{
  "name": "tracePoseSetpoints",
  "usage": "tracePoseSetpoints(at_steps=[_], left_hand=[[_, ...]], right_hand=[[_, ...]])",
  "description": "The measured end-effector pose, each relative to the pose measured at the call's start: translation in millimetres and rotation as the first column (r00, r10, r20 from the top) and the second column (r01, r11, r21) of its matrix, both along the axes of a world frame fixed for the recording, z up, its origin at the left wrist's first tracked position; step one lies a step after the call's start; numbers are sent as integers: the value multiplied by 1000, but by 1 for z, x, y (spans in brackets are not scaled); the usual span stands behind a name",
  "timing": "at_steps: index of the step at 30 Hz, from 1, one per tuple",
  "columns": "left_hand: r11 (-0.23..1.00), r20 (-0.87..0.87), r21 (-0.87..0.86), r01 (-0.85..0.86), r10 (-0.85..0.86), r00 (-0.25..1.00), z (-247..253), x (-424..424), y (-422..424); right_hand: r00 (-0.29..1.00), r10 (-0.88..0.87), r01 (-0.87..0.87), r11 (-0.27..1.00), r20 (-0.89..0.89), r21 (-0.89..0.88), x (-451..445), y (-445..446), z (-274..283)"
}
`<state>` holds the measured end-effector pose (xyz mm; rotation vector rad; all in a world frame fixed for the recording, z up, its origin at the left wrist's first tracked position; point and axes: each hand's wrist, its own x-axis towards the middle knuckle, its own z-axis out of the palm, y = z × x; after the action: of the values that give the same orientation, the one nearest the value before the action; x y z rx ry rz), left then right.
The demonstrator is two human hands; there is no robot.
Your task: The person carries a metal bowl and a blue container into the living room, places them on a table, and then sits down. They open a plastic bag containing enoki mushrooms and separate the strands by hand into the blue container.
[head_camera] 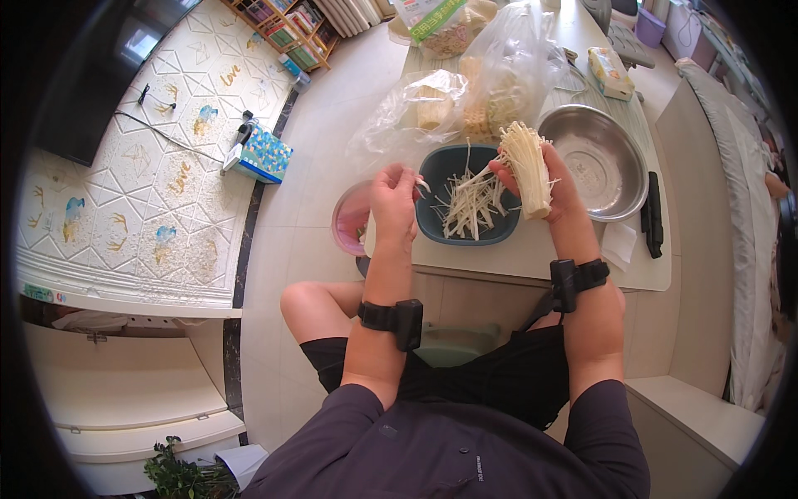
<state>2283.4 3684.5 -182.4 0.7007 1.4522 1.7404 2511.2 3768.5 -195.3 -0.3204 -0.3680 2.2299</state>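
A thick bunch of enoki mushrooms [527, 169] rests in my right hand [560, 181], its caps up and its cut base tilted towards me. Between the fingertips of my left hand [394, 196] is a small white piece of enoki [423, 185], at the left rim of a dark blue-green plastic basin [430, 232]. Loose enoki strands [471, 209] lie piled inside that basin. A few strands trail from the bunch down over the pile. To the right of my right hand stands a wide stainless steel bowl [601, 165].
Clear plastic bags [508, 68] of food, one holding another pale bundle [434, 106], stand behind the basin. A pink bin [350, 218] is below the table's left edge. On the right are a black object [652, 215], a white tissue [619, 245] and a tissue pack [611, 73].
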Motion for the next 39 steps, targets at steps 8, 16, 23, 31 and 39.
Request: tracePoseSetpoints(at_steps=[8, 16, 23, 31, 39], left_hand=[[959, -412, -186, 213, -272, 870, 7, 32, -13], [840, -78, -234, 490, -519, 851, 28, 53, -16], [831, 265, -158, 533, -485, 834, 21, 47, -11], [902, 94, -53, 428, -422, 902, 5, 44, -11], [933, -86, -39, 359, -361, 929, 9, 54, -13]], right_hand=[[988, 82, -88, 995, 131, 43, -20, -12, -1], [941, -41, -31, 977, 335, 209, -33, -19, 0], [871, -42, -116, 951, 489, 288, -35, -26, 4], [779, -188, -144, 875, 599, 462, -34, -34, 9], [735, -284, -95, 856, 615, 509, -36, -46, 6]])
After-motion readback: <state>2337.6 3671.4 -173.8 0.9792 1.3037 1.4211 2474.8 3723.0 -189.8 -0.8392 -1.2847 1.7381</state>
